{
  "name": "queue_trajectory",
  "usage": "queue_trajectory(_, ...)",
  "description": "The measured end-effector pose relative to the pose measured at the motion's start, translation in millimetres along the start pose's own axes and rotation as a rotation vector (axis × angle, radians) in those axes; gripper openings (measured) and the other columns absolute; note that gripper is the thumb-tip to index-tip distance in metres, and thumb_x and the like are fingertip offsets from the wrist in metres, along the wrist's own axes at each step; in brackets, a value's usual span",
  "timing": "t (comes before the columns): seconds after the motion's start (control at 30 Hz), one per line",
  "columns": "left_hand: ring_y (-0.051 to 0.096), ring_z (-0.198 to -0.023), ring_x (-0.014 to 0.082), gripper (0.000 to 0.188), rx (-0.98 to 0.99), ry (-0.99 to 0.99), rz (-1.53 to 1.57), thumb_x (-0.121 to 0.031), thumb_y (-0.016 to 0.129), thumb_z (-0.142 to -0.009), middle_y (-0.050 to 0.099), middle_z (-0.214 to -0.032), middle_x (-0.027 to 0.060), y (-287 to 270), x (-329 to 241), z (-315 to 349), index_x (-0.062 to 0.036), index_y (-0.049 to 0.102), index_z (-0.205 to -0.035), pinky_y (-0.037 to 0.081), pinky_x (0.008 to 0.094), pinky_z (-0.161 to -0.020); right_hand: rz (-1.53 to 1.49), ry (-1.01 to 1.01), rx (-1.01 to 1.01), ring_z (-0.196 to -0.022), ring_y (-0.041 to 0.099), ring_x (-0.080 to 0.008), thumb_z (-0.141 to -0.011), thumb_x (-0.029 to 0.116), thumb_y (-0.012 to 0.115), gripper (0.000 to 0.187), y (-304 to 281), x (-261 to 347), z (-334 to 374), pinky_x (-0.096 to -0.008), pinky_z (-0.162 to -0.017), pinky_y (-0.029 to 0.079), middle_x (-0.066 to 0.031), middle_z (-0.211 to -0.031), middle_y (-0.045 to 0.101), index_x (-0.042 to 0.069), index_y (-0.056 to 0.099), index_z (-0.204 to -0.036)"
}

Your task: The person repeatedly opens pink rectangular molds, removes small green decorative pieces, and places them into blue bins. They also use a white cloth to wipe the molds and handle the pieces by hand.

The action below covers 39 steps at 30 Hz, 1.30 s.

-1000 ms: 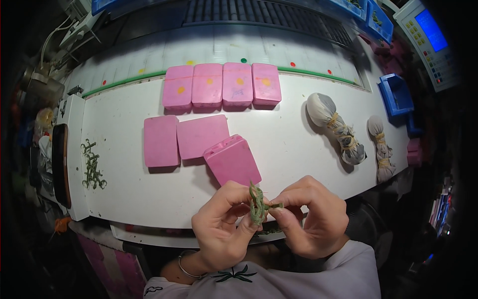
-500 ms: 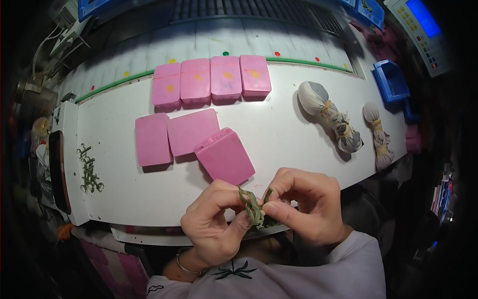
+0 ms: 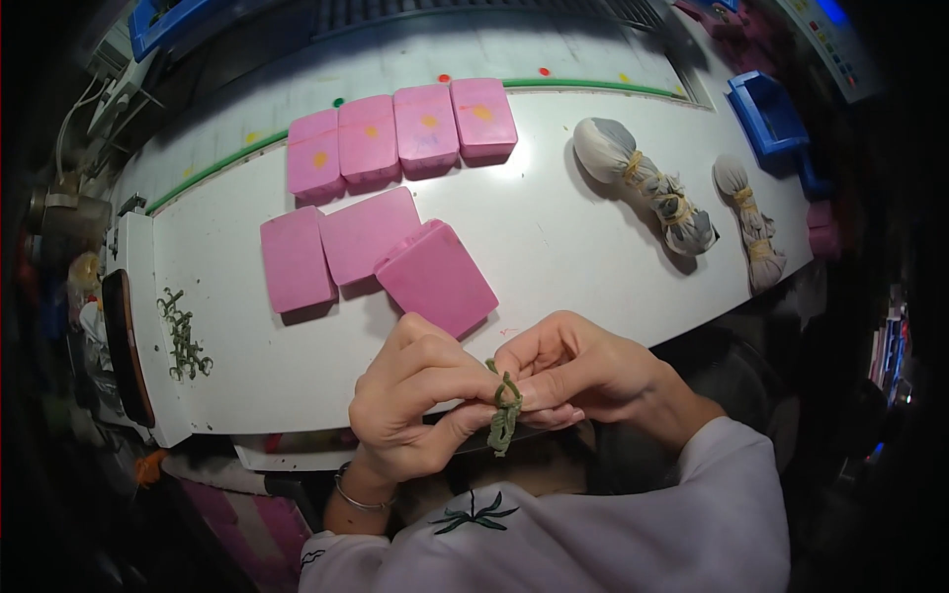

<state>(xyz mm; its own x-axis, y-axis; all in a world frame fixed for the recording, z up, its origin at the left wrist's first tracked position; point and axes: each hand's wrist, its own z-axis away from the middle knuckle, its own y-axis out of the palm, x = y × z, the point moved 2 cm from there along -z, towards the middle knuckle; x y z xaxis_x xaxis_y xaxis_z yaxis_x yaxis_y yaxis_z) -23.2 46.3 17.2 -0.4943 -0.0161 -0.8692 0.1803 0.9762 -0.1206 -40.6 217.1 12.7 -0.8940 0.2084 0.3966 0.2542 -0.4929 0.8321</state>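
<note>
Between my two hands, just off the table's near edge, is a small green looped piece [image 3: 503, 425], knobbly and wax-like, with a thin loop at its top. The thumb and fingers of my left hand [image 3: 415, 405] pinch it from the left. My right hand [image 3: 593, 371] is closed in a pinch on its right side, and the fingertips partly hide the piece. Just beyond the hands lies a pink rubbery block [image 3: 437, 282], turned at an angle. It touches or overlaps a second pink block [image 3: 371, 235], with a third pink block [image 3: 295, 262] to the left.
A row of several pink blocks [image 3: 425, 128] with yellow marks stands farther back. Small green pieces [image 3: 183, 341] lie at the table's left. Two tied cloth bundles [image 3: 605, 153] [image 3: 756, 232] rest on the right, near a blue bin [image 3: 766, 119]. A dark flat object [image 3: 127, 346] edges the left side.
My hands have drawn closer together, and the green piece has turned so its loop shows at the top. The whole view has shifted, so the table's things sit higher in the picture.
</note>
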Motion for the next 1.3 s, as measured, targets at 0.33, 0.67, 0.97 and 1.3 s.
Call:
queue_trajectory(0.33,0.051,-0.070,0.0143,0.010,0.150,-0.414,0.341,-0.004,0.065,-0.080,0.059,-0.078,0.0066,-3,-3,8,0.0013,0.065,-0.089,0.039,0.0243,-0.062,0.598,-0.179,-0.352,-0.050,0.050,-0.0104,-0.083,0.013,0.064,0.014,-4,-36,1,-0.0247,-0.049,0.039,0.0000,-0.060,0.056,0.000,0.061,-0.078)
queue_trajectory(0.67,0.048,-0.065,0.0060,0.011,0.135,-0.690,0.352,-0.005,0.053,-0.090,0.055,-0.077,0.0015,4,-8,9,0.0019,0.060,-0.084,0.038,0.0198,-0.058,0.926,-0.506,-0.533,-0.073,0.062,-0.0120,-0.085,0.007,0.061,0.021,28,16,36,-0.0235,-0.059,0.048,-0.0074,-0.084,0.061,0.001,0.062,-0.106)
queue_trajectory(0.97,0.053,-0.072,0.0145,0.021,-0.074,-0.457,-0.054,0.000,0.071,-0.075,0.058,-0.086,0.0074,19,-20,-10,-0.0001,0.063,-0.095,0.041,0.0248,-0.058,1.118,-0.609,-0.475,-0.069,0.062,-0.0121,-0.083,0.006,0.063,0.014,28,68,48,-0.0244,-0.059,0.049,-0.0078,-0.083,0.062,0.001,0.063,-0.096)
queue_trajectory(1.3,0.038,-0.117,0.0386,0.071,-0.223,-0.330,-0.889,-0.022,0.081,-0.066,0.039,-0.125,0.0223,14,7,-2,-0.0027,0.048,-0.125,0.039,0.0463,-0.092,1.231,-1.416,-1.174,-0.067,0.068,-0.0163,-0.082,0.004,0.057,0.022,-41,337,101,-0.0270,-0.053,0.053,-0.0141,-0.082,0.068,-0.004,0.064,-0.101)
